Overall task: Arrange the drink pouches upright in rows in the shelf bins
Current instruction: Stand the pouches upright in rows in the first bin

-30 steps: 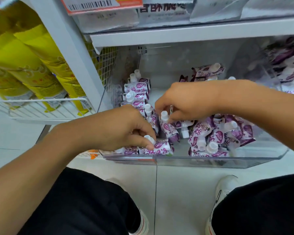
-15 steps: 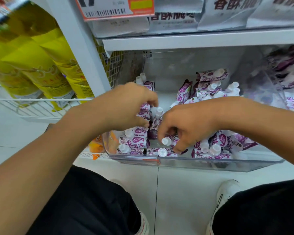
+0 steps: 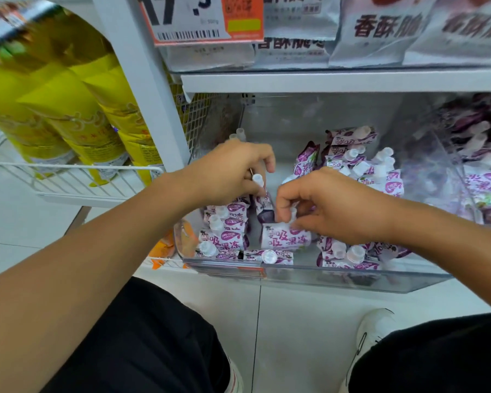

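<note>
A clear plastic bin (image 3: 352, 280) on the bottom shelf holds several purple-and-white drink pouches with white caps. A row of upright pouches (image 3: 227, 231) stands along the bin's left side. My left hand (image 3: 230, 171) grips a pouch (image 3: 262, 201) near its white cap in the bin's middle. My right hand (image 3: 329, 205) pinches the spout of another pouch (image 3: 285, 236) just beside it. A loose heap of pouches (image 3: 363, 163) lies at the back right, and more lie at the front right (image 3: 349, 255).
A second clear bin of purple pouches (image 3: 482, 177) stands to the right. Yellow bags (image 3: 68, 114) fill a white wire basket (image 3: 68, 177) at left. A shelf (image 3: 343, 80) with white snack bags and a price tag (image 3: 201, 21) hangs above. My knees and shoes are on the tiled floor below.
My left hand has moved up and back, now lifting a pouch by its cap. My right hand has shifted slightly back onto a pouch in the middle. The view has tilted upward.
</note>
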The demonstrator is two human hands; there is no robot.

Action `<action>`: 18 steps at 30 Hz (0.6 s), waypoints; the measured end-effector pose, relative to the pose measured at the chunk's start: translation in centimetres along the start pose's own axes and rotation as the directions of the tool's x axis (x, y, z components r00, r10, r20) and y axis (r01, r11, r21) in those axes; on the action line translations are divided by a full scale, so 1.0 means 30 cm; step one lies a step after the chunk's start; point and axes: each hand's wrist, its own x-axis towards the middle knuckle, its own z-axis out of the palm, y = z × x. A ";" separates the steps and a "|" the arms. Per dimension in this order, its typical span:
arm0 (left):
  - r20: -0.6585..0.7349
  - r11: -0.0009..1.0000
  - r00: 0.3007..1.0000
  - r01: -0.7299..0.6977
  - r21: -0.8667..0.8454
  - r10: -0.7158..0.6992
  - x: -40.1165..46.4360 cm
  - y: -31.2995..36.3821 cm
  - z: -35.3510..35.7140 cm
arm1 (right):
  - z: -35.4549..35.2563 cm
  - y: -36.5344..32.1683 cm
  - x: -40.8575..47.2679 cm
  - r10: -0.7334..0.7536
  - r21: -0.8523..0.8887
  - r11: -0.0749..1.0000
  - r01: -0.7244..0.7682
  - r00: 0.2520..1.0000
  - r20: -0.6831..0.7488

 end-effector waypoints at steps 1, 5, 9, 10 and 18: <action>-0.064 1.000 0.998 0.014 -0.025 -0.015 -0.010 -0.007 -0.005 | 0.009 -0.018 0.014 -0.018 0.019 1.000 0.018 1.000 0.017; -0.268 0.996 0.962 0.027 -0.084 -0.049 -0.043 -0.002 -0.007 | 0.047 -0.064 0.069 -0.041 0.102 0.994 0.026 0.989 0.141; -0.319 0.980 0.942 0.042 -0.193 -0.103 -0.051 0.018 -0.003 | -0.034 -0.052 0.003 0.037 0.427 0.895 -0.133 0.974 0.225; -0.319 0.977 0.942 0.038 -0.210 -0.105 -0.053 0.024 -0.003 | -0.075 -0.048 -0.023 0.067 0.482 0.865 -0.142 0.983 0.169; -0.300 0.979 0.949 0.036 -0.202 -0.097 -0.049 0.130 0.023 | -0.108 0.013 0.075 0.123 -0.032 0.992 -0.121 0.989 0.079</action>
